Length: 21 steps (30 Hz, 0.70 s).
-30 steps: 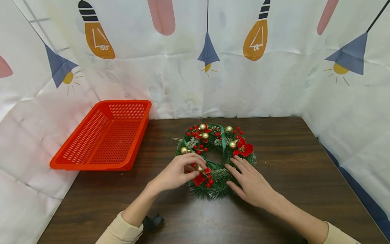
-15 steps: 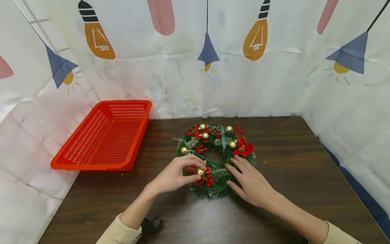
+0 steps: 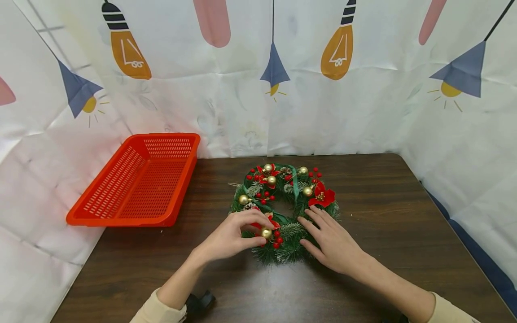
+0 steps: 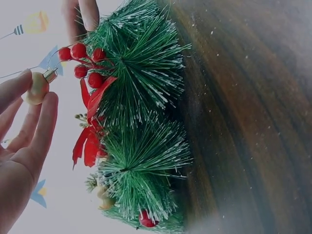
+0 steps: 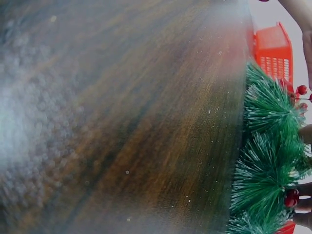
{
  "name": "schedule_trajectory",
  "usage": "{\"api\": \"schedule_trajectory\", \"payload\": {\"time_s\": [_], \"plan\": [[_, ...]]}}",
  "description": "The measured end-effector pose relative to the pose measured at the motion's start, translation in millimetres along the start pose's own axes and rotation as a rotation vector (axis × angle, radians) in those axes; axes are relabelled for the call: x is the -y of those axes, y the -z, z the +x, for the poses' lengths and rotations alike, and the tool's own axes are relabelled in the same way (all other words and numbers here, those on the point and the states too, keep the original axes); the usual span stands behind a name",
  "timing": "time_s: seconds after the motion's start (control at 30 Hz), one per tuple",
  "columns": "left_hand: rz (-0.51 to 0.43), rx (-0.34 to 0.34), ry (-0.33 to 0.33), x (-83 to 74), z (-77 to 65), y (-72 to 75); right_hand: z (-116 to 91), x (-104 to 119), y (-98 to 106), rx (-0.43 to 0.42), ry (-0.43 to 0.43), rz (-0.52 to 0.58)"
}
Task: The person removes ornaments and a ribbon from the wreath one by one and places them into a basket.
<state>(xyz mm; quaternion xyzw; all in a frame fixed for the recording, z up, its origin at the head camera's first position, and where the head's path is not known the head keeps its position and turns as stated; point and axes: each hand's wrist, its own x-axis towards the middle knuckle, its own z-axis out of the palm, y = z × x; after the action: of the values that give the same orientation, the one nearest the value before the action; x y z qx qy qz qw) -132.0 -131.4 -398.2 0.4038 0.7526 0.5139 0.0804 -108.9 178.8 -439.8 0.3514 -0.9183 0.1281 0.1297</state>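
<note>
A green Christmas wreath [image 3: 288,244] with red flowers, berries and gold balls lies flat on the dark wooden table. At its near left part, my left hand [image 3: 230,235] pinches a gold ball ornament [image 4: 37,90] between thumb and fingers. The left wrist view shows this ball raised off the needles, its cap turned toward a sprig of red berries [image 4: 78,51]. A red flower [image 4: 90,144] sits beside it. My right hand [image 3: 335,244] rests on the near right side of the wreath with fingers spread, below another red flower [image 3: 322,196].
An orange-red plastic basket [image 3: 121,222] stands at the table's left edge. A white curtain [image 3: 238,112] printed with lamps hangs behind and along both sides. A dark strap piece [image 3: 202,301] shows under my left wrist.
The pinched gold ball has shifted slightly down toward the wreath's near edge, and my left hand has moved with it. My right hand has stayed in place.
</note>
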Motion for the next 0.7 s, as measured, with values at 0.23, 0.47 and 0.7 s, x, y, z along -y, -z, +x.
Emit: {"api": "schedule_trajectory", "payload": {"time_s": [0.23,0.47,0.7], "plan": [[-0.004,-0.022,0.003,1.8,0.4,-4.4,0.2,0.0,-0.2,-0.005,0.008,-0.003],[-0.025,-0.054,0.020,6.0,1.2,-9.8,0.0,-0.4,-0.8,-0.008,0.013,-0.008],[-0.049,-0.083,0.026,6.9,2.8,-14.2,-1.0,0.1,-0.9,-0.006,0.004,0.001]]}}
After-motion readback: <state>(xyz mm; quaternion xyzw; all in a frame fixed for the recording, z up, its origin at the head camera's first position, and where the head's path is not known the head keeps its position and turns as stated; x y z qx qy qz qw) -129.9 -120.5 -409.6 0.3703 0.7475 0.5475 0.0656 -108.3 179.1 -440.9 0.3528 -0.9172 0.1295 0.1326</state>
